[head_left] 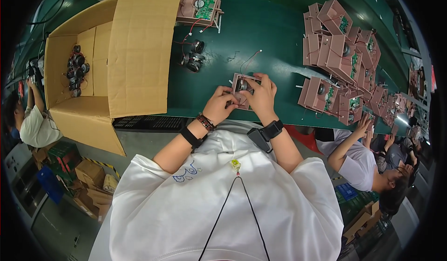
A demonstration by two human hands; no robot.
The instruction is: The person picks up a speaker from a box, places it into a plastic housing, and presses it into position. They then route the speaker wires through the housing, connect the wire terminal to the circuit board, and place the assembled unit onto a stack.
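A small pinkish-brown plastic housing (244, 104) lies at the near edge of the green table, between my two hands. Inside it sits a round dark speaker (241, 85), from which a thin wire runs away to a white plug. At the housing's left side, my left hand (218, 105) is closed, with fingertips pinching the wall. My right hand (262, 97) reaches over from the right, thumb and forefinger closed about the speaker. Those fingers partly cover the housing's inside. Beyond lie several loose speakers (193, 58) with red and black wires.
An open cardboard box (139, 51) at the left holds more speakers (76, 72). A housing with a green circuit board (205, 7) stands at the far edge. Housings (337, 58) are piled at the right. A co-worker (356, 163) sits at the right; another person (35, 121) is far left.
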